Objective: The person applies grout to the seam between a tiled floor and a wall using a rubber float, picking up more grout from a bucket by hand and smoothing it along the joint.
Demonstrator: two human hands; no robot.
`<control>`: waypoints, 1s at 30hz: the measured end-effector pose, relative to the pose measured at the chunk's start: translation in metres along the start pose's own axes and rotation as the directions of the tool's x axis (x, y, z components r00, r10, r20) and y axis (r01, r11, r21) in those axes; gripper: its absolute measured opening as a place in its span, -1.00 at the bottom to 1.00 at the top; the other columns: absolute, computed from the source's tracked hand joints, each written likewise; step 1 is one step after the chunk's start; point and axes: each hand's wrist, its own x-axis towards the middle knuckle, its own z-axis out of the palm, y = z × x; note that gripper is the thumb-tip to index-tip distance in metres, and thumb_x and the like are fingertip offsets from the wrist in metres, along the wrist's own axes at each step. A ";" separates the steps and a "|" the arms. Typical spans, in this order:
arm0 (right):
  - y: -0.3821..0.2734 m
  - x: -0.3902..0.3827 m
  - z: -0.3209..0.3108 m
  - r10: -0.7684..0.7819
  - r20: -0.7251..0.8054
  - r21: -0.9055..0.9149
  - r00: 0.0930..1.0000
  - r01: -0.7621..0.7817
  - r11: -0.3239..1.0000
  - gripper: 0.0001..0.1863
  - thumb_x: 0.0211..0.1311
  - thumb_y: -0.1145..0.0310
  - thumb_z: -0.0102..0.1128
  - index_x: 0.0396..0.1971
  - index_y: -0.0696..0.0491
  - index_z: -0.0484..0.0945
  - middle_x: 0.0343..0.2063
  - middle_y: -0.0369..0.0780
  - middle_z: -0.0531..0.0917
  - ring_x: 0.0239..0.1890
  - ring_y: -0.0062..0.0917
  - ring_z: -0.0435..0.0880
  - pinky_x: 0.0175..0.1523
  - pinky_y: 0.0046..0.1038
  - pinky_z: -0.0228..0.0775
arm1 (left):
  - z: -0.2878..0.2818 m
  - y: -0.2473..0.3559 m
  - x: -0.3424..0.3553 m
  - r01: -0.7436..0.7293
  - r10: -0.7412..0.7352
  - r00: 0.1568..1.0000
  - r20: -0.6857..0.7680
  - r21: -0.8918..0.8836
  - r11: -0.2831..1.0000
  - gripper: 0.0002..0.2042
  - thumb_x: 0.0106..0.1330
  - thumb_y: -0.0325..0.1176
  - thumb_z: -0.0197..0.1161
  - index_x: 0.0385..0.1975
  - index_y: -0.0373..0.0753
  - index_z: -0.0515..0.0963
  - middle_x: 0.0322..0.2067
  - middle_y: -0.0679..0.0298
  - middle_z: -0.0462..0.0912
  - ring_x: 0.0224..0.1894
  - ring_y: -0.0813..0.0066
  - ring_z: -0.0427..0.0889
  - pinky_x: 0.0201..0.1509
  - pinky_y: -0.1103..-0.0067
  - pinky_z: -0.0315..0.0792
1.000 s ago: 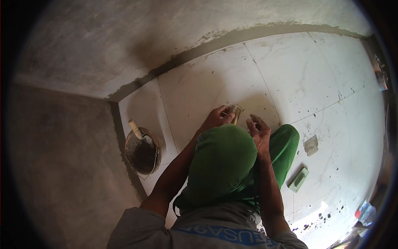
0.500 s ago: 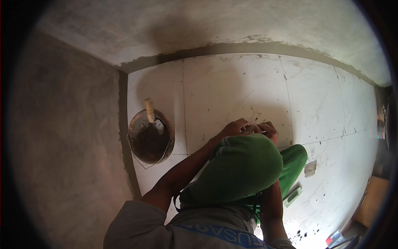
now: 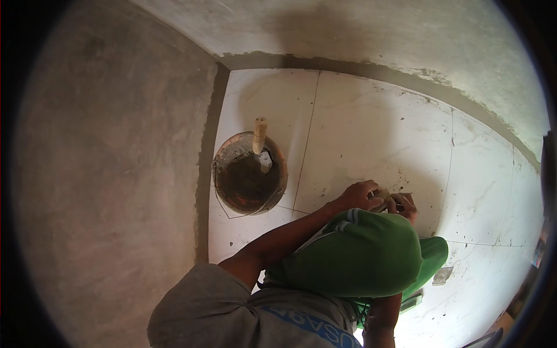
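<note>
My left hand (image 3: 360, 196) is curled round a small tan thing (image 3: 382, 195), off to the right of the bucket (image 3: 283, 169). My right hand (image 3: 405, 207) meets it there with bent fingers, but I can't tell if they grip it. I think I keep it close, just past my green knee (image 3: 377, 255), so both hands can reach. In the bucket, a wooden handle (image 3: 260, 134) sticks up, maybe so it's easy to grab. A flat gray plate (image 3: 442, 276) lies farther right of the bucket.
</note>
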 end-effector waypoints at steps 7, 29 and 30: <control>0.002 0.001 0.006 -0.128 -0.096 -0.115 0.987 0.116 0.987 -0.89 0.28 0.62 0.39 -0.23 0.27 0.78 -0.25 -0.10 0.76 -0.29 -0.39 0.84 -0.14 -0.37 0.70 | 0.016 -0.002 0.001 0.027 -0.029 0.997 -0.076 -0.025 0.999 -0.56 0.36 -0.13 0.46 0.07 -0.36 0.67 -0.09 -0.01 0.77 -0.05 0.13 0.78 0.04 0.28 0.65; 0.019 -0.014 -0.060 0.331 -0.417 0.500 0.847 -0.090 0.861 -0.55 0.56 0.14 0.39 -0.06 0.33 0.78 -0.34 -0.15 0.83 -0.26 -0.59 0.74 -0.07 -0.46 0.62 | 0.003 0.024 0.046 -0.027 0.025 1.000 -0.012 -0.164 0.986 -0.65 0.60 -0.19 0.29 0.11 -0.36 0.70 -0.20 0.24 0.78 -0.18 0.50 0.71 -0.06 0.47 0.63; 0.016 -0.014 -0.061 0.344 -0.444 0.467 0.828 -0.114 0.877 -0.59 0.54 0.18 0.39 -0.05 0.31 0.78 -0.34 -0.15 0.83 -0.28 -0.58 0.74 -0.08 -0.46 0.63 | -0.013 0.009 0.048 -0.053 0.051 0.999 -0.017 -0.153 0.987 -0.66 0.61 -0.19 0.27 0.10 -0.36 0.70 -0.20 0.25 0.78 -0.17 0.51 0.71 -0.07 0.47 0.63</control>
